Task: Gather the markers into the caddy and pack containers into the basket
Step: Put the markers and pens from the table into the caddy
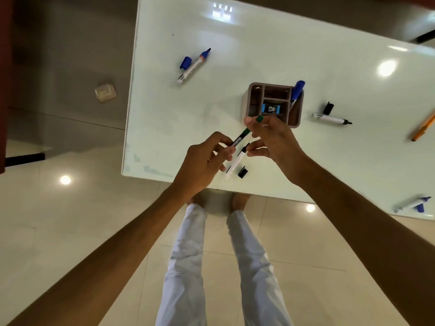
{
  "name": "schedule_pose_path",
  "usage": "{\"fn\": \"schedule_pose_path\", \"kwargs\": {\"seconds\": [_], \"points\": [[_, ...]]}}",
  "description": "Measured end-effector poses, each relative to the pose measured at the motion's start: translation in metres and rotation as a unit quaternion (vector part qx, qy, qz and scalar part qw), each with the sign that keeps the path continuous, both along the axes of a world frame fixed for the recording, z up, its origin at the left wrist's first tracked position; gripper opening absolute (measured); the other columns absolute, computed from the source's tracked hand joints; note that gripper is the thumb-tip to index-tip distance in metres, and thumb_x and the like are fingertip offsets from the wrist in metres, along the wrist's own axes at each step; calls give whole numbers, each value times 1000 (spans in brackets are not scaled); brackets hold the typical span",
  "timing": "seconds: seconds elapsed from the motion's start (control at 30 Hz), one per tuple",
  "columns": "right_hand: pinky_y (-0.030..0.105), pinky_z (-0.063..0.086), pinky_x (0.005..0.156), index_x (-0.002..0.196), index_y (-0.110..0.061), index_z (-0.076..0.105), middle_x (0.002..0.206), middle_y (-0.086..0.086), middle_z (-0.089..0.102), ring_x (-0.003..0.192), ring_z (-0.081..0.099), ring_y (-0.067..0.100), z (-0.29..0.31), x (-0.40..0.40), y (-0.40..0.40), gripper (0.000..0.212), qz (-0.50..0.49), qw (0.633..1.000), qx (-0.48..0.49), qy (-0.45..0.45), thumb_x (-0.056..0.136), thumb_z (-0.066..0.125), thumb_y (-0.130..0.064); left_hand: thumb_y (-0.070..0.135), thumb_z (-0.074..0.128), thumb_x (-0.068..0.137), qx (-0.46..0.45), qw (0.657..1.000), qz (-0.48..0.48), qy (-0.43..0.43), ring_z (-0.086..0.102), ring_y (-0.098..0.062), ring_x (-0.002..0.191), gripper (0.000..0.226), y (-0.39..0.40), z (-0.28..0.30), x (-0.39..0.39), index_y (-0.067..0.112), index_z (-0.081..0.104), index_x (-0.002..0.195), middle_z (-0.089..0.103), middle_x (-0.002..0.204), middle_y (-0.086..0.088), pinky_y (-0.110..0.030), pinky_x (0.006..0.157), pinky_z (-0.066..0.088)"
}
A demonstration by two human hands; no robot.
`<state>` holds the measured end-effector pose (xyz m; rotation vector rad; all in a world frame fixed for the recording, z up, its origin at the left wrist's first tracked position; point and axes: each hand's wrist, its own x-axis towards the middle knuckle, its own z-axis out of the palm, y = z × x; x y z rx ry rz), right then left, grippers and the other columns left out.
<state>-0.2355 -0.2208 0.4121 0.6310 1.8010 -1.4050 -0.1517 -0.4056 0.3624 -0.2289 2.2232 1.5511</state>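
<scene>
My left hand (202, 161) grips a green marker (240, 137) by its barrel, tip pointing up and right. My right hand (270, 135) pinches the marker's green cap (259, 118) just beyond the tip, close to the brown caddy (246, 100). A blue marker (297, 90) stands in the caddy's right slot, and a blue-and-black item (270, 108) lies in its middle slot. Under my hands a black marker (234, 164) lies uncapped with its cap (243, 172) beside it.
On the white table (306, 161) lie an uncapped blue marker (194, 65) with its cap (186, 62), an uncapped black marker (332, 119) with its cap (328, 108), a blue marker (413, 204) at the right edge, and an orange pen (423, 127). A small container (106, 92) sits on the floor.
</scene>
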Motion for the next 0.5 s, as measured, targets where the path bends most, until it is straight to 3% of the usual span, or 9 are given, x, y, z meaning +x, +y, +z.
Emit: {"fn": "schedule_pose_path", "kwargs": {"seconds": [0.07,0.13,0.2,0.3,0.37,0.5], "points": [[36,66,69,125,-1,65,98,13,69,70,71,26,2,-3,1,41,-45,999,-21,-1,97,76,-29,40,61,105,10,1000,7,6,74,-9,67,12,5,4,-1,31,66,111,76,83,16,-14,61,54],[35,67,68,120,1,68,89,10,73,64,73,22,3,-4,4,35,-42,999,-2,22,97,76,-23,39,63,104,14,1000,27,2,74,-10,67,13,9,7,-2,29,68,111,76,85,18,-15,61,53],[37,68,76,113,1,73,86,8,78,69,78,21,5,-6,9,29,-44,997,27,56,97,77,-22,38,60,105,8,998,56,6,76,-9,70,18,10,7,-4,26,68,116,77,96,16,-16,63,54],[33,66,84,104,-1,77,98,11,81,84,82,23,10,-18,17,20,-123,986,40,108,95,79,-19,29,58,107,13,990,140,-14,76,-10,80,16,4,3,-7,20,65,119,77,108,5,-9,65,50],[27,65,81,101,1,77,100,11,80,86,82,21,13,-27,23,18,-161,975,52,146,95,79,-15,24,56,108,11,982,188,-33,76,-11,82,16,-5,-2,-9,15,63,118,77,105,-2,-9,63,50],[18,63,72,99,3,77,86,-2,74,82,79,6,13,-37,32,15,-98,952,167,235,96,77,-11,27,54,109,-9,977,209,-40,75,-11,73,19,-21,-14,-6,12,61,118,78,95,-6,-11,62,50]]}}
